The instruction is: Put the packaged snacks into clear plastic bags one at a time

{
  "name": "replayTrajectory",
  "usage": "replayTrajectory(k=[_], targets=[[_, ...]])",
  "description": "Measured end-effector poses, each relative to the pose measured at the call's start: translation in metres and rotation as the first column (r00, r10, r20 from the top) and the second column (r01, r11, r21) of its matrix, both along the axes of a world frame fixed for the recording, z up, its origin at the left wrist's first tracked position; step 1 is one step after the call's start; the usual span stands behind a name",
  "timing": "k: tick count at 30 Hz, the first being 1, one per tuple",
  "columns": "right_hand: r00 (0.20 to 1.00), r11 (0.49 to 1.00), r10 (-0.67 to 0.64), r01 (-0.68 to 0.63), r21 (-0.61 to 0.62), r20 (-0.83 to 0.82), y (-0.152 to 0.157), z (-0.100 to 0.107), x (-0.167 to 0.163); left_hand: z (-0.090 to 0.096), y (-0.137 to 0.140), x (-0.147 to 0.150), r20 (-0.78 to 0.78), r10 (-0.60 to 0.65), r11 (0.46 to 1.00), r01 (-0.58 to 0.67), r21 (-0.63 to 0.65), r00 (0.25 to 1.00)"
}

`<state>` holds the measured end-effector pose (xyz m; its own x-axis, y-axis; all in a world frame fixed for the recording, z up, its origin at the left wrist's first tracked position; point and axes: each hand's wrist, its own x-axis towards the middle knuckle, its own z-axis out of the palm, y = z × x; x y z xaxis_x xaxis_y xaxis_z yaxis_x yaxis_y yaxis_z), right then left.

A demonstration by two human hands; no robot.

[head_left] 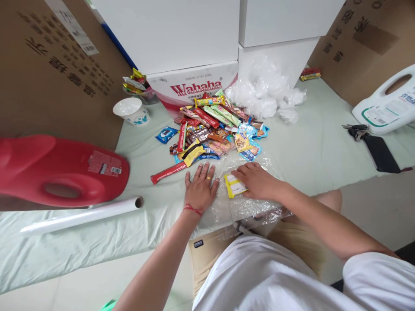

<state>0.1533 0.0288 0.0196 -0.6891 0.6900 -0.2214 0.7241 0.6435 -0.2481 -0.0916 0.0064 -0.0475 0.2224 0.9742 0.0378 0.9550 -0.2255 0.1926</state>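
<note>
My left hand (199, 190) lies flat on the green tablecloth (155, 229), fingers spread, with nothing in it. Its thumb side is close to a sheet of clear plastic film (222, 209). On that film is a yellow and white snack packet (232, 186), with my right hand (259, 181) closed over its right part, so that end is hidden. Just beyond both hands lies a heap of wrapped snacks (207, 125). A long red snack bar (168, 172) and a yellow and black packet (193, 152) are at its near edge.
On the left stand a red jug (81, 168), a white roll (87, 214) and a paper cup (132, 113). Behind the heap are a Wahaha box (197, 80) and crumpled clear plastic (262, 90). To the right are a white jug (389, 103), keys (356, 131) and a black phone-like object (381, 153).
</note>
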Motion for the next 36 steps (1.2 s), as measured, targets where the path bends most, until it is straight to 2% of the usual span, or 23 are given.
replayTrajectory(k=[6,12,15,17,18,20,23,25,27,30,33,36], targets=[[0.999,0.999,-0.032,0.032,-0.034,-0.006,0.002,-0.005,0.012,0.002,0.0,-0.002,0.056,0.005,1.0,-0.005,-0.006,0.998],[0.998,0.998,-0.048,0.047,-0.032,-0.042,0.0,-0.013,0.011,-0.005,0.011,-0.019,0.298,0.045,0.999,-0.044,-0.008,0.953],[0.99,0.999,-0.053,0.051,-0.018,-0.133,-0.001,-0.013,0.022,0.004,0.01,-0.031,0.423,0.023,0.983,-0.097,0.153,0.906],[0.968,0.997,-0.061,0.071,0.032,-0.244,-0.009,-0.009,0.039,0.019,-0.003,-0.037,0.431,-0.047,0.935,-0.112,0.337,0.901],[0.949,0.993,-0.074,0.097,0.062,-0.307,-0.017,-0.007,0.05,0.028,-0.013,-0.038,0.404,-0.108,0.905,-0.078,0.418,0.908],[0.902,0.978,-0.119,0.178,0.107,-0.414,-0.039,-0.004,0.075,0.043,-0.04,-0.038,0.32,-0.295,0.866,0.11,0.488,0.9],[0.853,0.961,-0.168,0.253,0.11,-0.494,-0.079,-0.008,0.109,0.049,-0.082,-0.032,0.237,-0.531,0.813,0.41,0.413,0.814],[0.842,0.966,-0.163,0.243,0.091,-0.515,-0.098,-0.013,0.122,0.043,-0.099,-0.027,0.218,-0.599,0.784,0.509,0.356,0.77],[0.83,0.962,-0.166,0.254,0.096,-0.532,-0.102,-0.016,0.122,0.034,-0.105,-0.022,0.249,-0.563,0.814,0.478,0.33,0.788],[0.837,0.942,-0.191,0.304,0.145,-0.513,-0.081,-0.014,0.098,0.026,-0.094,-0.013,0.313,-0.452,0.876,0.349,0.333,0.835],[0.904,0.951,-0.189,0.266,0.159,-0.383,-0.046,-0.009,0.058,0.018,-0.073,-0.001,0.29,-0.361,0.91,0.266,0.318,0.886],[0.969,0.978,-0.162,0.183,0.1,-0.188,-0.02,-0.008,0.022,0.008,-0.057,0.009,0.183,-0.176,0.969,0.138,0.203,0.967]])
